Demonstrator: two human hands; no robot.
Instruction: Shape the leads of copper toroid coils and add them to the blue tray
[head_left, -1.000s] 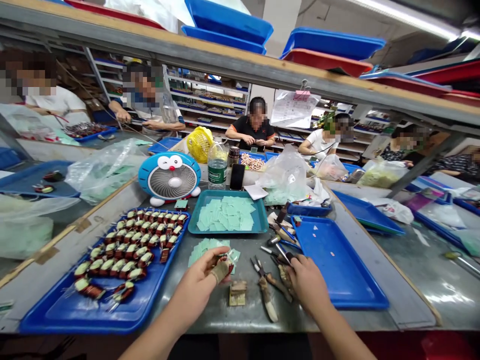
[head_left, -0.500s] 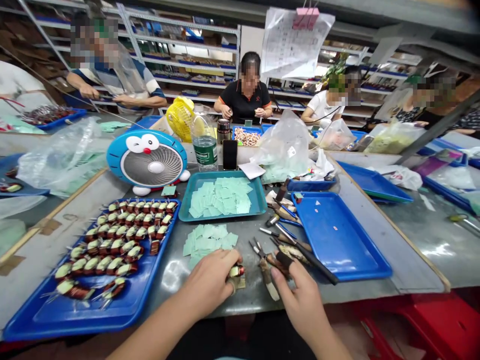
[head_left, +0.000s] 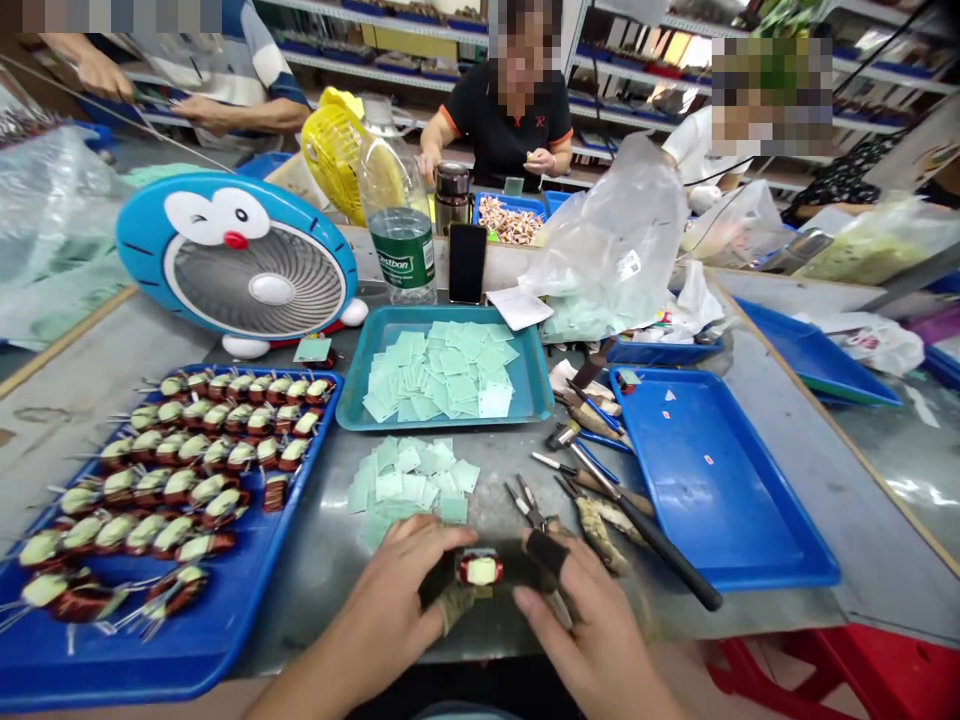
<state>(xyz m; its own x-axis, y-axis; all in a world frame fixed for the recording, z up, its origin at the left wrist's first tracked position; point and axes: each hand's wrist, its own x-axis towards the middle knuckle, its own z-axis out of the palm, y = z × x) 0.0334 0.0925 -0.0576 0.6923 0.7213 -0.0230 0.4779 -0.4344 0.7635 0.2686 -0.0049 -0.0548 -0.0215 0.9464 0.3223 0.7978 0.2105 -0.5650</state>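
Note:
Both my hands meet at the table's near edge. My left hand [head_left: 390,620] and my right hand [head_left: 592,640] pinch a small red-and-cream wound coil [head_left: 480,570] between their fingertips, which wear dark wraps. A loose pile of pale green squares [head_left: 409,480] lies just beyond the coil. Pliers and other hand tools [head_left: 592,480] lie to the right of it. On my left, a blue tray [head_left: 187,640] holds several rows of similar coils [head_left: 195,450].
A teal tray [head_left: 525,400] of green squares sits mid-table, and a blue tray [head_left: 750,520] lies at the right. A cartoon-faced fan [head_left: 240,270], a water bottle [head_left: 401,230], a phone [head_left: 466,262] and plastic bags [head_left: 615,250] stand behind. Other people work across the bench.
The view has tilted down and closer. My right hand left the tools and joined my left hand on the coil, which moved toward the near edge.

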